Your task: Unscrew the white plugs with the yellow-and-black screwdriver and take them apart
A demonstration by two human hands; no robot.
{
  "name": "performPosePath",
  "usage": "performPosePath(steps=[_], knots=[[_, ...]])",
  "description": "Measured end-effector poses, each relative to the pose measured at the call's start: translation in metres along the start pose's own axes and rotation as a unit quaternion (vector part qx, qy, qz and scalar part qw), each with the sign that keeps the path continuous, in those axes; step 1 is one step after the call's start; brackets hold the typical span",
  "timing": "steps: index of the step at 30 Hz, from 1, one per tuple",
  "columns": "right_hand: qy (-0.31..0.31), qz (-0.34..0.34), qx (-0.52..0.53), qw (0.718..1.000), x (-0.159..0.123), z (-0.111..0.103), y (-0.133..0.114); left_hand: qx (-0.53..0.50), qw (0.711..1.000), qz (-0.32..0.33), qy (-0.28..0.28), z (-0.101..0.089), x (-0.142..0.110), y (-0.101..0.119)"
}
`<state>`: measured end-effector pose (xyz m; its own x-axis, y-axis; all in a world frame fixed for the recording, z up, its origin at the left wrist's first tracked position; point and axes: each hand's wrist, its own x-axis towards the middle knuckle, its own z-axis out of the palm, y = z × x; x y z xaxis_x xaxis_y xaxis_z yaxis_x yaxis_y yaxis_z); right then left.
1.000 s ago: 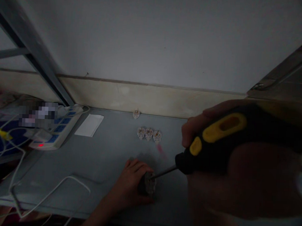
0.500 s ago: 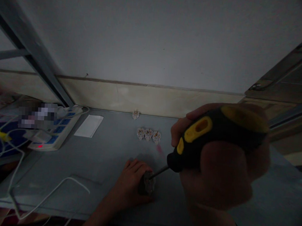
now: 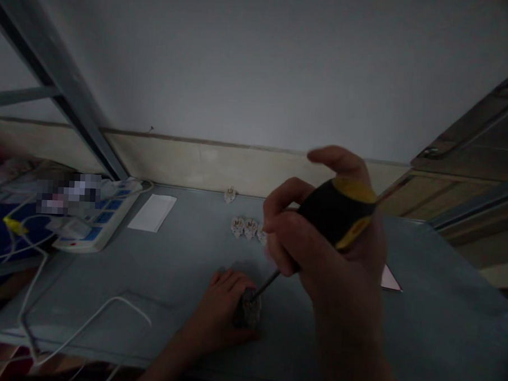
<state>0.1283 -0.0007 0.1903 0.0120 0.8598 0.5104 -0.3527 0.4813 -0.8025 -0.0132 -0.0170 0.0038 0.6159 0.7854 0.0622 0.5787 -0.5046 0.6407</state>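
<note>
Screwdriver (image 3: 336, 214), gripped in the right hand (image 3: 339, 267), meets the plug (image 3: 252, 315) that the left hand (image 3: 219, 304) clasps toward the table's (image 3: 178, 271) near edge, apparently mid-turn and unfinished; whether the small plugs (image 3: 250, 228) beyond are finished, I cannot tell.

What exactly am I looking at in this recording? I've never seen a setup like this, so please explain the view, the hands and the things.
There is no robot here: these are a person's bare hands, seen by a camera worn on the head, looking forward and down. The left hand holds a small dark piece with a clear face. The right hand grips a black and yellow screwdriver, its tip at that face. On the grey table lie four clear plugs, three in a row and one near the wall, plus a white paper, a cable and, at the left, a power strip.
</note>
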Motion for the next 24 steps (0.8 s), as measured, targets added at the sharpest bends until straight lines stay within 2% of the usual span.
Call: performPosePath(steps=[4,6,12,15,19,23,24], knots=[[-0.093,0.016,0.028,0.995,0.012,-0.013,0.000,0.003,1.000,-0.015,-0.002,-0.001,0.001,0.004],[-0.112,0.031,0.027,0.993,0.016,-0.017,-0.004,0.001,1.000,-0.020,-0.001,0.000,0.001,0.005],[-0.070,-0.002,-0.062,0.996,0.005,-0.024,-0.020,0.002,1.000,-0.011,0.001,-0.004,0.006,0.009],[-0.048,-0.036,-0.035,0.998,0.003,-0.026,-0.020,0.027,0.999,0.002,-0.019,-0.008,0.018,0.010],[0.009,-0.066,-0.045,0.997,0.017,-0.033,-0.013,0.078,0.995,0.031,-0.046,-0.012,0.041,0.009],[-0.064,-0.035,-0.014,0.997,0.031,-0.047,-0.010,0.091,0.992,0.056,-0.066,-0.013,0.055,0.002],[-0.062,-0.034,-0.022,0.997,0.031,-0.049,-0.010,0.085,0.992,0.065,-0.069,-0.013,0.056,-0.001]])
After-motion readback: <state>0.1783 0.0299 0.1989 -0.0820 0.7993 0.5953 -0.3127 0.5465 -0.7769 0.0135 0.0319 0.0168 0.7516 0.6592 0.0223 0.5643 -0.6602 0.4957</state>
